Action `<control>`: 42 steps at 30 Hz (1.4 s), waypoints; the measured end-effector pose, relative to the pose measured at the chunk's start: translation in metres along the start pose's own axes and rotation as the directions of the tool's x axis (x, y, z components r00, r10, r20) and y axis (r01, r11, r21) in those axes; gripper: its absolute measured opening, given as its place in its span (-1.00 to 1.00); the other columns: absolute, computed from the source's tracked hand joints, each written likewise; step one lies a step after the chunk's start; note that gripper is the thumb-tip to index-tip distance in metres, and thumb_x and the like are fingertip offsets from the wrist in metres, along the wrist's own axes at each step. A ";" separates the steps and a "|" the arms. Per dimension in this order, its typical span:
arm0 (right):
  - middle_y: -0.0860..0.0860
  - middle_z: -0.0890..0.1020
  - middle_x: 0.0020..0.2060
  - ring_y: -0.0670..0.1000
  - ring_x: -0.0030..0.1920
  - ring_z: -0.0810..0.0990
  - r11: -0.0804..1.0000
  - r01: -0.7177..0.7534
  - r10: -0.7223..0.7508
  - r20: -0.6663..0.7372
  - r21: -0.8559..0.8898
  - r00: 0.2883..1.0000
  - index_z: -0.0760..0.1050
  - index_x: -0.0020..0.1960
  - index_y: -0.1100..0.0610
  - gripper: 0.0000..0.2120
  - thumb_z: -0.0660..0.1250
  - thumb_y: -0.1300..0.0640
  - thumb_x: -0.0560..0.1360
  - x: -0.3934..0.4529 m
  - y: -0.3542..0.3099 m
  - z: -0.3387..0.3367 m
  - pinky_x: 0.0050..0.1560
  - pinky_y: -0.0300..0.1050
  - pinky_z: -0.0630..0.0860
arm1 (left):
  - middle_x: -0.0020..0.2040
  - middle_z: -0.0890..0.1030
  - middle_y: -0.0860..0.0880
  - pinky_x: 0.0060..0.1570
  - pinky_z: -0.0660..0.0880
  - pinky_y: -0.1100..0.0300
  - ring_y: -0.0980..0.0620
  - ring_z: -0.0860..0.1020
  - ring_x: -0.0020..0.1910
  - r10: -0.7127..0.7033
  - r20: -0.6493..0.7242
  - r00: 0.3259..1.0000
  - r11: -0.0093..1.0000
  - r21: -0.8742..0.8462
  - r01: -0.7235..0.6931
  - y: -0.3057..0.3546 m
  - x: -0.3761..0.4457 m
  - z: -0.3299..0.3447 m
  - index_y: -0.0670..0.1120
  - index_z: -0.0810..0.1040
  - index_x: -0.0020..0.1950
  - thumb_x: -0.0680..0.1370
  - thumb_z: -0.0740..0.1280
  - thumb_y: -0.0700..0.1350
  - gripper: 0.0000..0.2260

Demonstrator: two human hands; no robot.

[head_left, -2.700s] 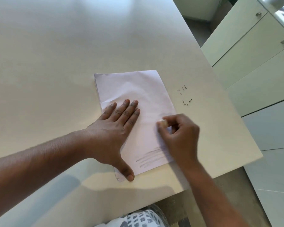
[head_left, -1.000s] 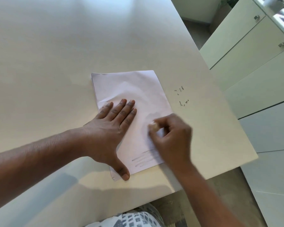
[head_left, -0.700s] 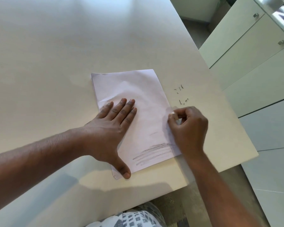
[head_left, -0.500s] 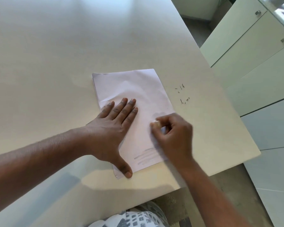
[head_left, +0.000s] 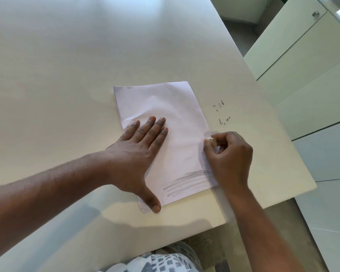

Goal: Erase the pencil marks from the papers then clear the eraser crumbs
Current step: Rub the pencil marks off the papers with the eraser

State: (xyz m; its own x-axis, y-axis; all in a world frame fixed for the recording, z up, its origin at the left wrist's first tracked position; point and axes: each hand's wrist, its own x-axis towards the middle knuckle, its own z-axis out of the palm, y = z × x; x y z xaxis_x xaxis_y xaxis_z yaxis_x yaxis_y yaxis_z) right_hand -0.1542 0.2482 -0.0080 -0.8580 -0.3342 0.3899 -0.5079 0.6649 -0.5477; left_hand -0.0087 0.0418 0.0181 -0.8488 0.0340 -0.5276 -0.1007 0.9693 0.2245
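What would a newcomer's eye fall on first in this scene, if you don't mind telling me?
First the two hands on the paper in the middle of the table: the left hand lies flat on it, while the right hand pinches an eraser at the sheet's right edge. Next, the grey pencil marks near the paper's bottom edge. Dark crumbs lie scattered on the table, right of the paper.
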 end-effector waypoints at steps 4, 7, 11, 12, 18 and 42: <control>-0.08 0.63 -0.26 -0.14 -0.30 0.53 0.974 0.127 -0.155 0.141 0.186 0.978 0.63 -0.16 0.12 -0.87 0.57 0.26 0.39 -0.042 -0.049 0.013 -0.23 -0.19 0.49 | 0.49 -0.69 -0.06 0.57 -0.43 -0.16 -0.04 -0.69 0.46 0.001 -0.015 1.000 1.000 0.010 -0.001 0.000 0.001 0.002 -0.10 -0.61 0.54 0.09 0.32 0.73 0.56; -0.16 0.60 -0.27 -0.23 -0.31 0.48 0.970 0.117 -0.161 0.203 0.215 0.966 0.65 -0.15 0.08 -0.88 0.57 0.22 0.42 -0.048 -0.042 0.014 -0.22 -0.24 0.47 | 0.49 -0.69 -0.06 0.56 -0.44 -0.16 -0.04 -0.69 0.46 0.005 -0.010 1.000 1.000 0.011 -0.005 0.000 0.001 0.002 -0.10 -0.61 0.54 0.09 0.33 0.72 0.56; -0.02 0.68 -0.24 -0.02 -0.28 0.58 0.999 -0.036 0.035 0.014 0.018 0.999 0.63 -0.15 0.10 -0.90 0.55 0.19 0.42 0.013 0.008 0.002 -0.15 0.05 0.59 | 0.48 -0.70 -0.04 0.56 -0.45 -0.14 -0.02 -0.69 0.46 0.008 -0.021 1.000 1.000 0.002 -0.008 -0.001 0.000 0.002 -0.08 -0.63 0.53 0.07 0.32 0.73 0.56; -0.01 0.68 -0.23 -0.01 -0.28 0.57 0.998 -0.054 0.054 -0.013 -0.011 0.998 0.63 -0.14 0.12 -0.91 0.54 0.19 0.42 0.018 0.013 0.001 -0.14 0.06 0.59 | 0.48 -0.70 -0.03 0.56 -0.45 -0.14 -0.01 -0.69 0.46 0.009 -0.023 1.000 1.000 -0.001 -0.009 -0.001 0.000 0.002 -0.08 -0.63 0.53 0.07 0.31 0.74 0.56; -0.01 0.72 -0.09 -0.08 -0.12 0.66 0.785 -0.289 0.173 0.255 0.547 0.951 0.65 0.15 0.09 -0.88 0.40 0.14 0.64 -0.025 -0.053 -0.003 -0.08 -0.20 0.62 | 0.46 -0.72 -0.01 0.57 -0.45 -0.13 0.00 -0.70 0.44 0.015 -0.026 1.000 1.000 -0.009 -0.016 -0.002 0.000 0.002 -0.07 -0.63 0.53 0.08 0.30 0.74 0.55; 0.07 0.67 0.22 0.03 0.25 0.65 0.766 -0.331 0.207 0.276 0.551 0.939 0.55 0.14 0.16 -0.89 0.31 0.19 0.62 0.008 -0.030 0.007 0.32 -0.01 0.50 | 0.49 -0.69 0.00 0.57 -0.46 -0.10 0.04 -0.69 0.45 0.028 -0.080 0.996 0.999 -0.013 -0.029 -0.004 -0.001 0.006 -0.05 -0.62 0.54 0.09 0.28 0.76 0.53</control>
State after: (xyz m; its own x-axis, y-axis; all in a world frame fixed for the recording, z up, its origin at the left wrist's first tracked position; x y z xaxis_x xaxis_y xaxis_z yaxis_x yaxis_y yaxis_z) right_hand -0.1467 0.2203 0.0064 -0.9314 -0.3606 0.0487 -0.1474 0.2514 -0.9566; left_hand -0.0042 0.0397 0.0126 -0.8899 0.0416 -0.4542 -0.0826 0.9647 0.2502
